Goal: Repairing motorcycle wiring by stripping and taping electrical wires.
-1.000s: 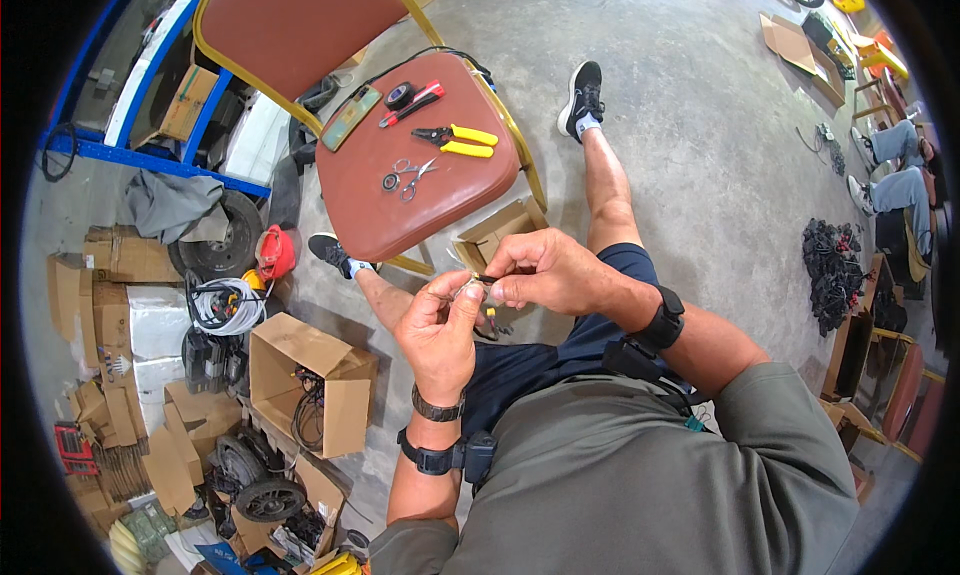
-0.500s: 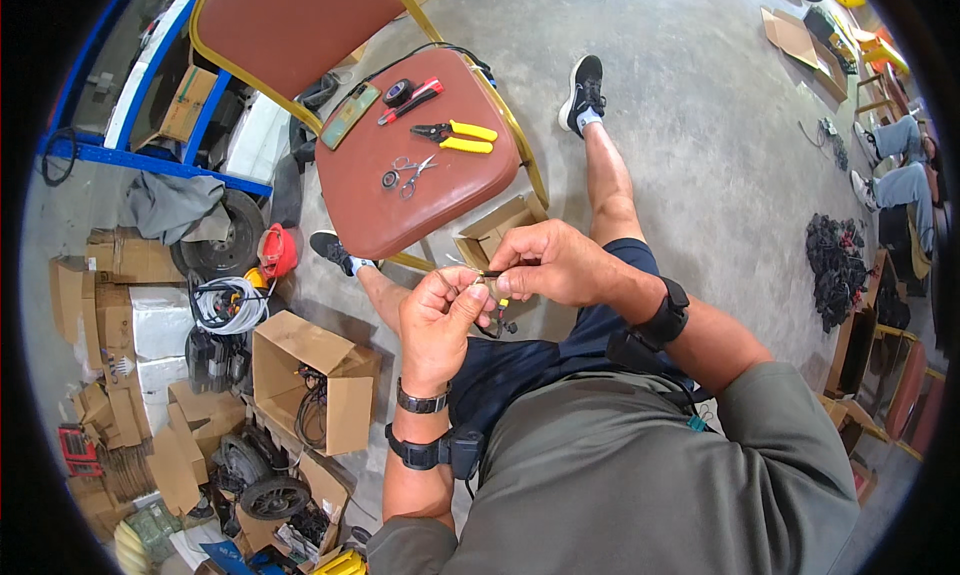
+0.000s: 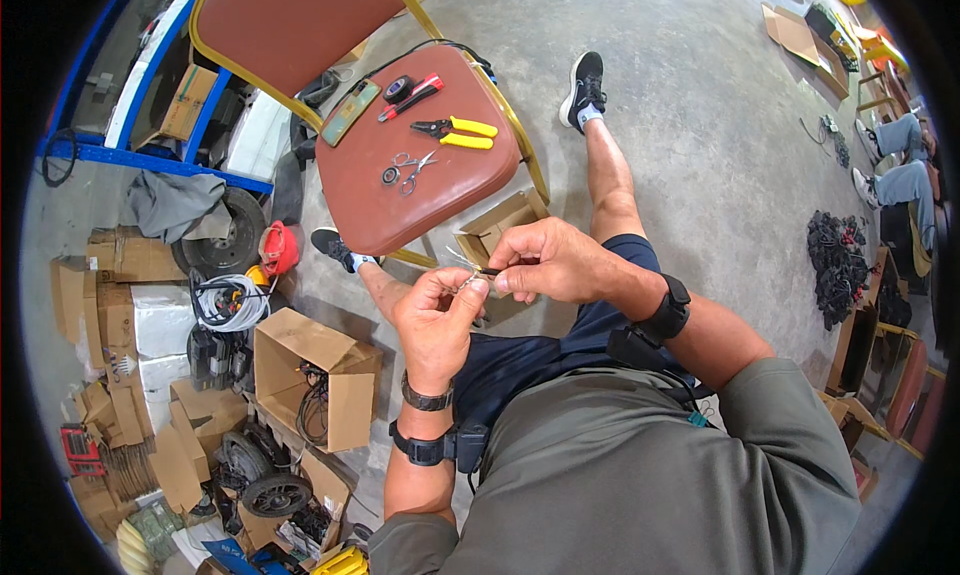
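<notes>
Most of the thin wire (image 3: 462, 259) is hidden from my remote view by the left hand (image 3: 435, 320) and right hand (image 3: 550, 262); any join escapes me. The yellow bit showing beneath them half a second ago is now out of sight. Near the chair (image 3: 430, 215), both hands pinch tight, pale strands pointing up-left, long axis diagonal.

Two hands (image 3: 435, 325) (image 3: 562, 265), one phone (image 3: 350, 113), one scissors (image 3: 411, 173)
</notes>
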A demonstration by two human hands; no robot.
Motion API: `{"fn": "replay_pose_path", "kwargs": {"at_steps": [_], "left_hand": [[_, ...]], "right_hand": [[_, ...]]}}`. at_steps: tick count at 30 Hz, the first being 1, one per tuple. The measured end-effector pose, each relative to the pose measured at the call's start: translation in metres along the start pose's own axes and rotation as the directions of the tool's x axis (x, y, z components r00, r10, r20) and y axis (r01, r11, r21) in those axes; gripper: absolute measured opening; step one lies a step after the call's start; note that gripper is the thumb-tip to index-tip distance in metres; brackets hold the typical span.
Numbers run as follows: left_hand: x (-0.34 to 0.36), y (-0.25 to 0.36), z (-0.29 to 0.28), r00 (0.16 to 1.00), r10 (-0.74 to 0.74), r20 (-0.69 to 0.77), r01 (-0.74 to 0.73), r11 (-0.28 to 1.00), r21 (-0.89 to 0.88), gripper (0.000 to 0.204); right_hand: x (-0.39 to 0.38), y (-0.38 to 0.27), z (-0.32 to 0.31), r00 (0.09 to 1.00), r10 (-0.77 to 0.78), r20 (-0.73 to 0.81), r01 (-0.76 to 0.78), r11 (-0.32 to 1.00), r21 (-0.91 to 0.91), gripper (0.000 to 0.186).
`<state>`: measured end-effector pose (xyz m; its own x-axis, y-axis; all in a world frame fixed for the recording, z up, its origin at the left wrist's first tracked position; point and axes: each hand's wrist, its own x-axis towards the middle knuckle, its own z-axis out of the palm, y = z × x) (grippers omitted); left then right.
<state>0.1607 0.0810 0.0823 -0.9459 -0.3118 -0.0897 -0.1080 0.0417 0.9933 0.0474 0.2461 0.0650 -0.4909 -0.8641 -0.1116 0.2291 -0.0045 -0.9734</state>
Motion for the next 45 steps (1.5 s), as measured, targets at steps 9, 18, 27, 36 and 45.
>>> {"fn": "replay_pose_path", "kwargs": {"at_steps": [9, 18, 27, 36, 45], "left_hand": [[0.005, -0.004, -0.005, 0.989, -0.114, 0.093, 0.138, 0.938, -0.317, 0.013], [0.004, -0.016, 0.004, 0.997, -0.05, -0.052, 0.03, 0.94, -0.34, 0.011], [0.001, -0.02, 0.013, 0.97, 0.152, -0.188, -0.173, 0.98, -0.102, 0.009], [0.018, -0.018, 0.004, 0.72, 0.691, 0.06, -0.64, 0.629, 0.44, 0.015], [0.023, -0.05, 0.0, 0.978, -0.033, -0.204, -0.04, 0.937, -0.348, 0.007]], "right_hand": [[0.001, 0.012, 0.001, 0.992, -0.123, -0.014, 0.121, 0.988, -0.092, 0.011], [0.004, 0.014, 0.005, 0.999, 0.014, -0.041, -0.012, 0.998, 0.056, 0.013], [0.005, 0.02, 0.008, 0.989, 0.145, 0.009, -0.141, 0.941, 0.309, 0.014], [0.01, 0.019, 0.003, 0.978, 0.204, 0.052, -0.209, 0.903, 0.376, 0.013], [0.039, 0.02, -0.018, 0.983, 0.181, 0.02, -0.182, 0.981, 0.07, 0.013]]}}
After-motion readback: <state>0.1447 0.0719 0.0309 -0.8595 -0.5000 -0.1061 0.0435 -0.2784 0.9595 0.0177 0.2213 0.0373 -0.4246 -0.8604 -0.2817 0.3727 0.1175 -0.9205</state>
